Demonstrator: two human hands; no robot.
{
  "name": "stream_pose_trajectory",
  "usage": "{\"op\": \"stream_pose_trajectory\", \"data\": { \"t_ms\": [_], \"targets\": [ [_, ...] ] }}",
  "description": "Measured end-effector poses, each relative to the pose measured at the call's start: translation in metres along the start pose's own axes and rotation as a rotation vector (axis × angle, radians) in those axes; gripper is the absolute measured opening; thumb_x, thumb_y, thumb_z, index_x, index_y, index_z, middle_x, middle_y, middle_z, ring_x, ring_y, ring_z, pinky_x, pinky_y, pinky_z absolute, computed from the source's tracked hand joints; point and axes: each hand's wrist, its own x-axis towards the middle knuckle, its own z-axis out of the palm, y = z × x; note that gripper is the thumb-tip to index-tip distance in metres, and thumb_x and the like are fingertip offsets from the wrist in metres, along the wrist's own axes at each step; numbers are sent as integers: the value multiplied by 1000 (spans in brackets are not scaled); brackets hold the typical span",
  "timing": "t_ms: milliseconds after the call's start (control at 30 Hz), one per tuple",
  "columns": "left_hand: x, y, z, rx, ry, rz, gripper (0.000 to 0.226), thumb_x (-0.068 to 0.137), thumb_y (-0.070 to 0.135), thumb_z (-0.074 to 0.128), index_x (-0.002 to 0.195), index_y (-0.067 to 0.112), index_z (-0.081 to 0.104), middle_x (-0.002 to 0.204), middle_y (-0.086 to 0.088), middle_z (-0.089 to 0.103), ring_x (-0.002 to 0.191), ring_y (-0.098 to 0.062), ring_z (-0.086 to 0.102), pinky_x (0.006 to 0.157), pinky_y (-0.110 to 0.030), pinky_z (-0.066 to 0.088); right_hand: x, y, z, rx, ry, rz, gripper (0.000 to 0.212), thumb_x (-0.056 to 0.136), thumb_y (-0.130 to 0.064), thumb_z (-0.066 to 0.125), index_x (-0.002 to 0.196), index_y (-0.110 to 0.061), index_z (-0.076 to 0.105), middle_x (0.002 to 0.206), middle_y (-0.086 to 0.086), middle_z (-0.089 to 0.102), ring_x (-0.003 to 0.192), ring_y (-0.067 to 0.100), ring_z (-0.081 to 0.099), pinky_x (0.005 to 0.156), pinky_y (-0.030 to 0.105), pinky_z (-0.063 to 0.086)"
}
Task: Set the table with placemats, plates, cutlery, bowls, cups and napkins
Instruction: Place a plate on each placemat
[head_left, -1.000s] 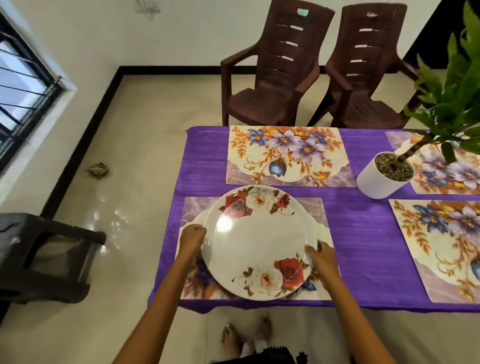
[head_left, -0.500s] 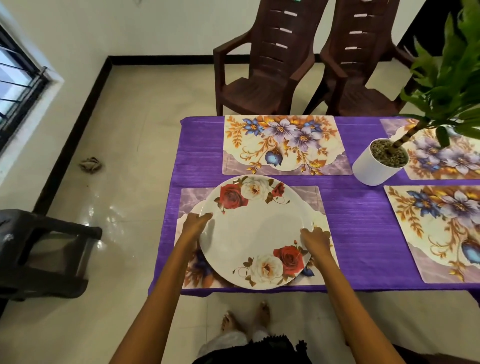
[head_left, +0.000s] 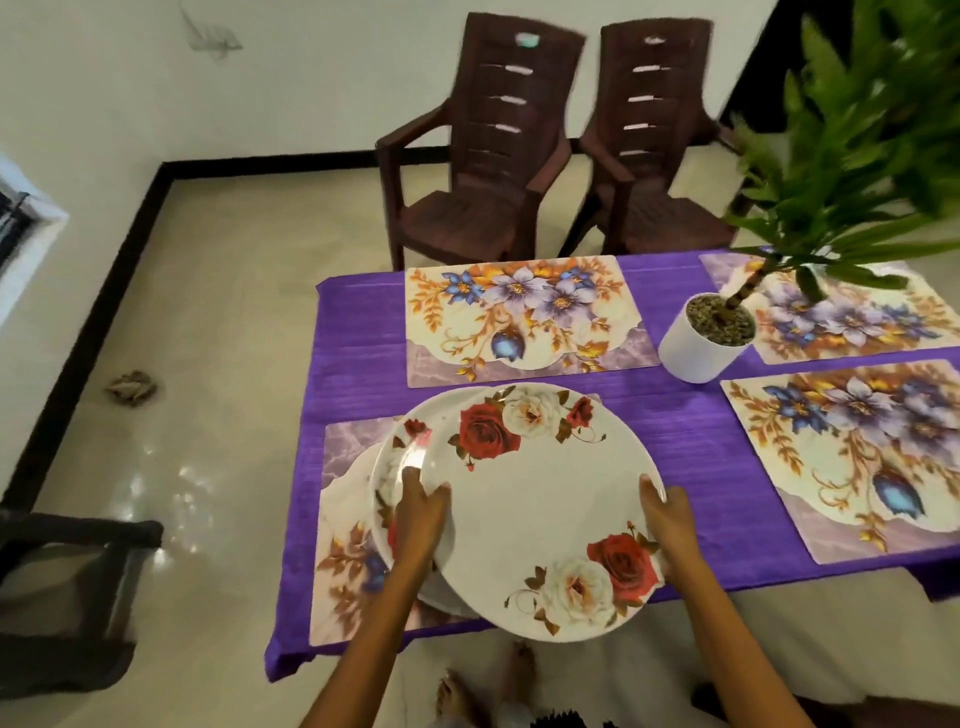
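Observation:
I hold a white plate with red and white roses by its rim, just above the table. My left hand grips its left edge and my right hand grips its right edge. It sits offset to the right over a second rose plate, which lies on the near-left floral placemat. Three other floral placemats lie bare on the purple tablecloth: far left, far right and near right.
A white pot with a green plant stands between the placemats at the right. Two brown plastic chairs stand behind the table. A black stool is on the floor at the left, and a crumpled rag lies near the wall.
The top plate has come up and shifted right in both hands, uncovering a second plate beneath it on the near-left placemat. The view has tilted up and moved closer.

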Motion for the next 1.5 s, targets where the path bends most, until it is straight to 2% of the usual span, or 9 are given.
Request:
{"op": "stream_pose_trajectory", "data": {
  "t_ms": [200,333,467,567,800,867,1100,1333,1500],
  "targets": [
    [-13,39,58,-16,-144,208,37,94,15,50,130,17,42,117,-10,59,95,-24,53,87,-36,44,11,18,-68,62,217,-37,25,97,-32,48,105,-8,44,102,11,51,89,26,51,74,37,43],
    [-37,73,120,-44,-279,335,35,90,30,56,122,38,44,126,2,50,116,-26,50,105,-48,37,28,33,-135,194,339,-55,29,97,-28,50,116,-5,50,113,13,57,95,27,52,76,33,39],
    [-57,106,196,103,-430,429,51,94,21,48,142,15,32,135,-5,46,125,-28,45,100,-35,39,58,46,-207,246,417,-81,33,99,-23,47,127,-6,48,119,7,52,104,28,50,80,30,35],
    [-63,122,263,59,-438,519,70,73,32,47,138,8,37,127,2,46,118,-19,47,89,-20,32,94,57,-260,226,446,-66,32,98,-22,48,126,-6,51,124,16,56,101,28,52,77,30,38],
    [-63,155,425,109,-354,430,59,80,-8,53,136,-3,36,139,-20,43,129,-34,42,102,-29,32,205,65,-372,155,397,-39,44,98,-35,46,135,-11,45,138,14,49,121,35,49,100,44,41],
    [-66,165,450,187,-329,392,62,84,-12,52,141,-2,31,142,-18,40,130,-33,41,101,-28,32,226,64,-389,152,364,-54,41,99,-32,44,132,-8,46,134,12,51,118,33,51,96,38,41],
    [-63,179,502,455,-254,304,74,93,13,53,149,3,6,142,-21,42,124,-37,46,97,-35,37,289,54,-416,82,270,-12,39,100,-26,43,136,-10,42,135,13,51,121,33,49,101,46,43],
    [-57,181,507,465,-165,244,64,93,13,54,147,9,20,150,-12,33,132,-33,38,105,-39,34,318,58,-410,-86,240,-109,34,99,-18,45,128,-2,51,131,18,51,118,31,49,100,38,39],
    [-39,189,495,613,-206,200,65,86,25,61,143,11,31,138,-10,49,121,-34,50,97,-44,41,322,52,-408,-121,202,-82,37,98,-20,47,130,-1,49,132,18,49,120,31,48,99,35,38]
  ]
}}
